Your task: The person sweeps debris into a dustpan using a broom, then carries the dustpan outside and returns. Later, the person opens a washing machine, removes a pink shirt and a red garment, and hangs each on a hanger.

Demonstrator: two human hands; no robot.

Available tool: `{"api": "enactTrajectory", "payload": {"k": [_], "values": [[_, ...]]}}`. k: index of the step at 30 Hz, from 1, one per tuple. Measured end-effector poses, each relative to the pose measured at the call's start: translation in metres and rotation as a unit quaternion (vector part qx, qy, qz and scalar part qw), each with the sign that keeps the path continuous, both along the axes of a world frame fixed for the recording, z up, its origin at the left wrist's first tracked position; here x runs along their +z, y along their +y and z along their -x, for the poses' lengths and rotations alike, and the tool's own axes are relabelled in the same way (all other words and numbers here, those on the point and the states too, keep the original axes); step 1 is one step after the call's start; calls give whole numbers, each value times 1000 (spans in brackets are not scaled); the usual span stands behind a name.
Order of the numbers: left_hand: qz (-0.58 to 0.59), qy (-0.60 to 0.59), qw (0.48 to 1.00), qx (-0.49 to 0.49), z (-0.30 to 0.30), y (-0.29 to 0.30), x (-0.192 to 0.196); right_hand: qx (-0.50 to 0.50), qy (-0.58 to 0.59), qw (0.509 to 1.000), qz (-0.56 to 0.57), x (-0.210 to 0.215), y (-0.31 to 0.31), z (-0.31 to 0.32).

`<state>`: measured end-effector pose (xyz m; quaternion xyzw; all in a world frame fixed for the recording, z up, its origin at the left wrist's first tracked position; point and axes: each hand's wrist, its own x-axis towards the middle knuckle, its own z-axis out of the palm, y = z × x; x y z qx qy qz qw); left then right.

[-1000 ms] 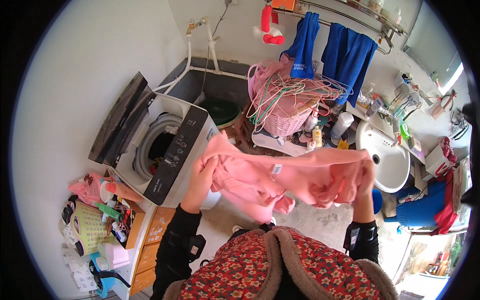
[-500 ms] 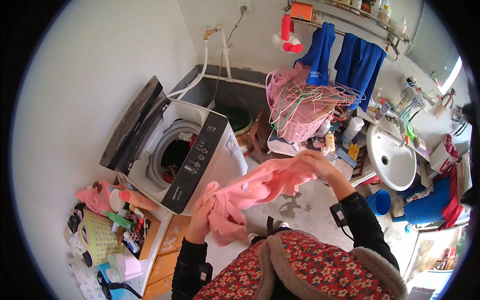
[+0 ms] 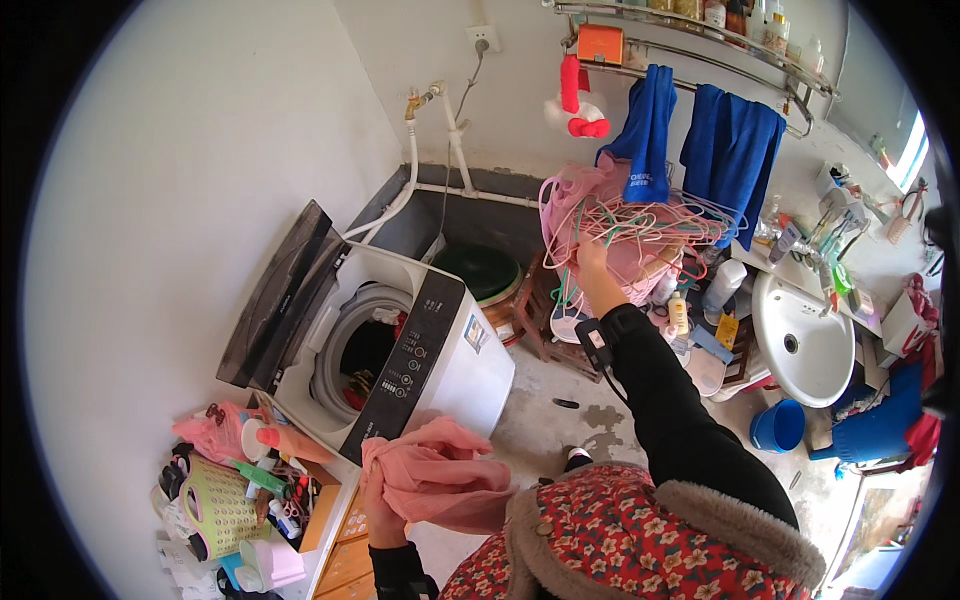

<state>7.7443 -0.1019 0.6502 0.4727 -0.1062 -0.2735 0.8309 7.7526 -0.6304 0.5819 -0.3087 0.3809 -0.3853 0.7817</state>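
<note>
My left hand (image 3: pixel 381 512) grips a bunched pink garment (image 3: pixel 438 483) low at my front, beside the corner of the white top-loading washing machine (image 3: pixel 440 350). Its lid (image 3: pixel 272 296) stands open and clothes lie in the drum (image 3: pixel 358 352). My right hand (image 3: pixel 592 262) is stretched out to a heap of pink and green clothes hangers (image 3: pixel 640 222) piled on a pink basket, with its fingers closed among the hangers.
A white washbasin (image 3: pixel 805 340) stands at the right with bottles around it. Two blue towels (image 3: pixel 735 150) hang from a wall rail. A dark green tub (image 3: pixel 478 270) sits behind the washer. A blue bucket (image 3: pixel 777 426) is on the floor. Small clutter fills a drawer unit (image 3: pixel 250 490).
My right hand let go of the pink garment and reached up to the hanger pile. The garment dropped into a bunch held by my left hand alone.
</note>
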Motion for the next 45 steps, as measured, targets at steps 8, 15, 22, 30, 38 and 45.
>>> {"api": "enactTrajectory", "payload": {"k": [8,15,22,30,38,45], "values": [[4,1,1000,30,3,-12,-7,41,-273,956,-97,23,37,43],[15,-3,1000,-23,9,-36,1,99,-246,954,-137,6,62,54],[16,9,1000,-23,17,-39,6,117,-355,916,-149,13,88,44],[1,17,999,-30,20,-34,2,26,-268,936,-227,6,92,26],[9,22,999,-25,18,-29,3,201,-245,946,-66,29,112,55],[-19,-49,998,21,-13,-18,12,339,-44,901,268,27,144,144]]}}
